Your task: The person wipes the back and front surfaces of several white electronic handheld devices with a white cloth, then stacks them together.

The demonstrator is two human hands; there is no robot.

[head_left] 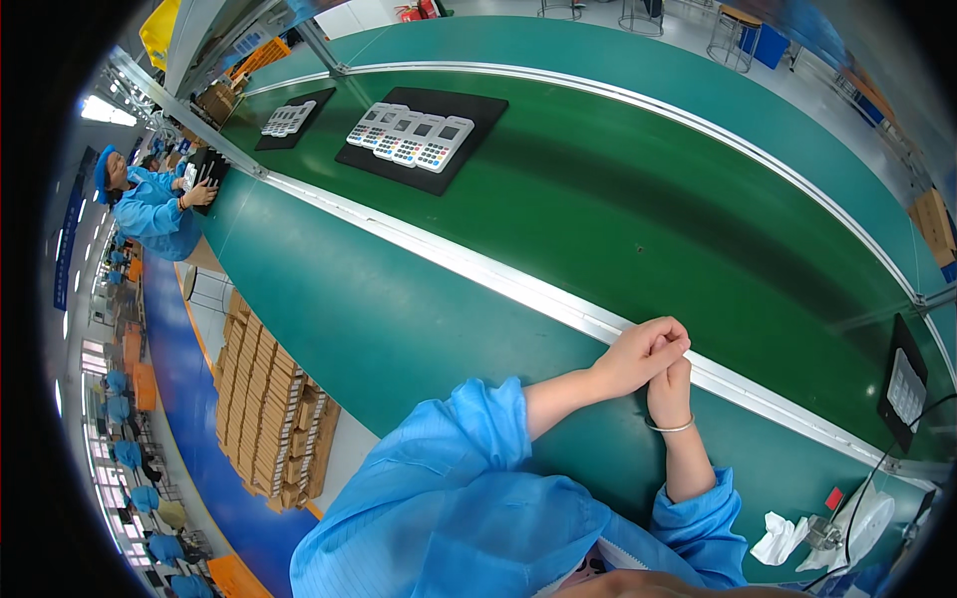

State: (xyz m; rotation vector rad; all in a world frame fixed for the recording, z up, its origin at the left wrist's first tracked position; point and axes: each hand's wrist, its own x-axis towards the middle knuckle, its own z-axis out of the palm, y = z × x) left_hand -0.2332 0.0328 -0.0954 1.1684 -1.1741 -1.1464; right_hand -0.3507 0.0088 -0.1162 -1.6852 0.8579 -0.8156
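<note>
My left hand (635, 357) and my right hand (672, 391) are clasped together over the white metal rail (558, 301) at the belt's near edge. The left one is closed over the fingers of the right, which are mostly hidden. No tool or part shows in either hand. A thin bracelet circles my right wrist. Away to the upper left, a black mat (439, 182) carries several white handheld keypad terminals (442, 145) with small screens, lying in an overlapping row. Beyond it lies another black mat (315, 108) with similar terminals.
The green belt (638, 199) runs between two rails. At far right is a black mat (899, 427) with white devices. Crumpled white tissue (778, 539), a roll-like white object and a black cable lie lower right. Stacked cardboard boxes (261, 399) stand lower left. A blue-clad co-worker (155, 214) holds something.
</note>
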